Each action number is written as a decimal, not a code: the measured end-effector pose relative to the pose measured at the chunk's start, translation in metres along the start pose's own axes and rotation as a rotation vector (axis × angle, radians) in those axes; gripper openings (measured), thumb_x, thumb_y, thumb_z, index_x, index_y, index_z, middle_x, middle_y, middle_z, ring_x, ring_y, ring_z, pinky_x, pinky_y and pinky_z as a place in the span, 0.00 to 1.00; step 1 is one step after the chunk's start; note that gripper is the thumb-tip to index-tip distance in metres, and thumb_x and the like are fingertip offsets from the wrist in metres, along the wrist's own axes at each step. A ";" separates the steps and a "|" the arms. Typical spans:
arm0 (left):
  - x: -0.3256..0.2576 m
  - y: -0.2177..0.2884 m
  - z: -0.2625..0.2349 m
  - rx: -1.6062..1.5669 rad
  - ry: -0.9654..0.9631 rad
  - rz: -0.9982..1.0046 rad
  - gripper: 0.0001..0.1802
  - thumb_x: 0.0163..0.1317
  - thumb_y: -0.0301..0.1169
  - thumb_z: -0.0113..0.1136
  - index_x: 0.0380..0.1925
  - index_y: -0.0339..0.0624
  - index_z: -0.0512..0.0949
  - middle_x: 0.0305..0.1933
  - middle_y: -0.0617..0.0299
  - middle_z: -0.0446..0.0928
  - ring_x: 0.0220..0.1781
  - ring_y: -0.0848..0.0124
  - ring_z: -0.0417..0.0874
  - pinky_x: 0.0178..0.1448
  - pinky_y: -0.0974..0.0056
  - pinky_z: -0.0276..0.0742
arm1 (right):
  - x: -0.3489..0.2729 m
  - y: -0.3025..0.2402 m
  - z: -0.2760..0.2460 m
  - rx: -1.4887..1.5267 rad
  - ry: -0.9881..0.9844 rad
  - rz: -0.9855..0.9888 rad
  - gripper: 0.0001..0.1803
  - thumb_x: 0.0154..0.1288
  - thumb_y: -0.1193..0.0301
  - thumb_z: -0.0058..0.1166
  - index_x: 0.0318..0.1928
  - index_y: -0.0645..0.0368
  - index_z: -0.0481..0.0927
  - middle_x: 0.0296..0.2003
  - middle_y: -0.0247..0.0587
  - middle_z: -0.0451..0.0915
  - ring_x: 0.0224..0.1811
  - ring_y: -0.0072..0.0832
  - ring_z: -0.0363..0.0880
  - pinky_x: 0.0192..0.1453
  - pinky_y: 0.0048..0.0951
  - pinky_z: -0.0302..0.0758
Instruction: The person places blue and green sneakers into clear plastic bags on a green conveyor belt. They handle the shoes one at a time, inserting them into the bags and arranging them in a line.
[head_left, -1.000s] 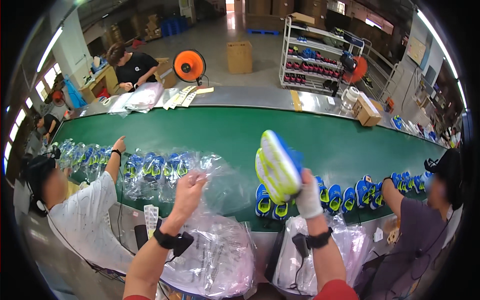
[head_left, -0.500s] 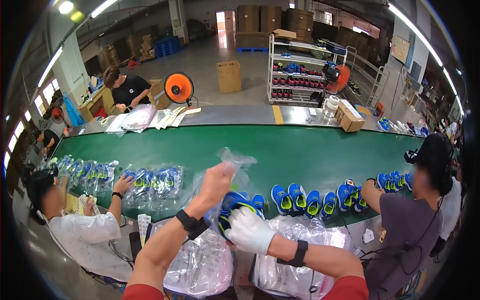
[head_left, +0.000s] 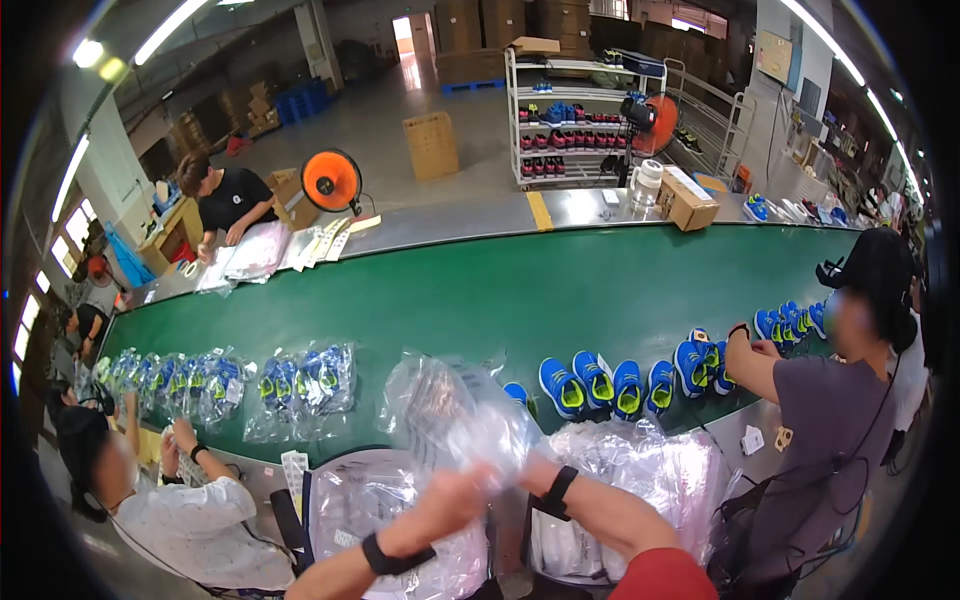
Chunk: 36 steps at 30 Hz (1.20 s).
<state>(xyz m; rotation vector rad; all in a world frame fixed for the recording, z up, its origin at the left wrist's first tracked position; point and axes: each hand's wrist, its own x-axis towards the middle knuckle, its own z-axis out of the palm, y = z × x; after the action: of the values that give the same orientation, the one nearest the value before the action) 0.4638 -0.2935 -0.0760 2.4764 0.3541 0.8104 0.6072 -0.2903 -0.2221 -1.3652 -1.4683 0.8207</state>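
Note:
My left hand is bare and closed on the lower edge of a clear plastic bag, close to my body. White-gloved, my right hand lies at the bag's right side, smeared by motion and partly behind the plastic, so its fingers cannot be made out. The bag spreads up over the green belt, and no shoes show plainly in it. A blue shoe peeks out beside the bag. Right of it stands a row of blue shoes with lime linings.
Stacks of clear bags lie before me on both sides. Bagged shoes rest on the green belt at left. Co-workers sit at my left and right. A cardboard box stands on the far ledge.
My left hand has come down toward me with the bag, which now lies spread over the belt edge. The blue shoes at my hands are out of sight. The left co-worker's hand has left the bagged shoes.

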 end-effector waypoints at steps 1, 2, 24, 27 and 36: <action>0.010 -0.025 -0.021 0.154 0.283 0.059 0.13 0.46 0.20 0.55 0.35 0.38 0.74 0.21 0.49 0.72 0.20 0.57 0.76 0.23 0.59 0.70 | 0.009 -0.064 -0.013 -0.454 -0.113 -0.147 0.14 0.57 0.60 0.50 0.37 0.56 0.78 0.36 0.47 0.78 0.43 0.41 0.76 0.49 0.38 0.71; 0.043 -0.031 -0.059 0.049 0.277 -0.133 0.08 0.47 0.20 0.54 0.30 0.37 0.75 0.20 0.50 0.73 0.21 0.61 0.77 0.23 0.59 0.70 | 0.014 -0.124 -0.033 -0.902 -0.142 -0.323 0.14 0.54 0.59 0.53 0.31 0.57 0.81 0.30 0.49 0.79 0.38 0.42 0.78 0.47 0.40 0.72; 0.009 -0.111 -0.108 -0.676 0.373 -0.885 0.10 0.66 0.35 0.48 0.30 0.43 0.74 0.16 0.78 0.61 0.14 0.85 0.57 0.18 0.77 0.53 | 0.120 -0.101 0.025 0.096 -0.167 0.148 0.21 0.61 0.55 0.45 0.39 0.61 0.78 0.36 0.51 0.79 0.36 0.43 0.79 0.42 0.37 0.73; 0.026 -0.089 -0.083 -0.888 0.471 -0.967 0.10 0.66 0.35 0.47 0.30 0.43 0.74 0.19 0.75 0.65 0.18 0.86 0.61 0.19 0.76 0.57 | 0.080 -0.136 -0.023 0.392 -0.457 0.190 0.21 0.64 0.55 0.44 0.40 0.64 0.73 0.33 0.39 0.77 0.32 0.24 0.75 0.40 0.25 0.72; 0.043 -0.033 -0.064 -0.802 0.434 -0.841 0.08 0.65 0.34 0.51 0.31 0.42 0.73 0.27 0.69 0.71 0.28 0.81 0.71 0.29 0.72 0.70 | 0.017 -0.149 -0.063 0.514 -0.092 0.117 0.14 0.64 0.63 0.50 0.35 0.62 0.76 0.23 0.30 0.73 0.25 0.16 0.72 0.29 0.21 0.69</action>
<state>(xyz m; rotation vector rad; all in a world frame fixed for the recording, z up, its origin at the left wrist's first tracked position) 0.4558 -0.2247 -0.0290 1.2190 0.9224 0.8598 0.6141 -0.3047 -0.0606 -1.0370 -1.1411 1.2495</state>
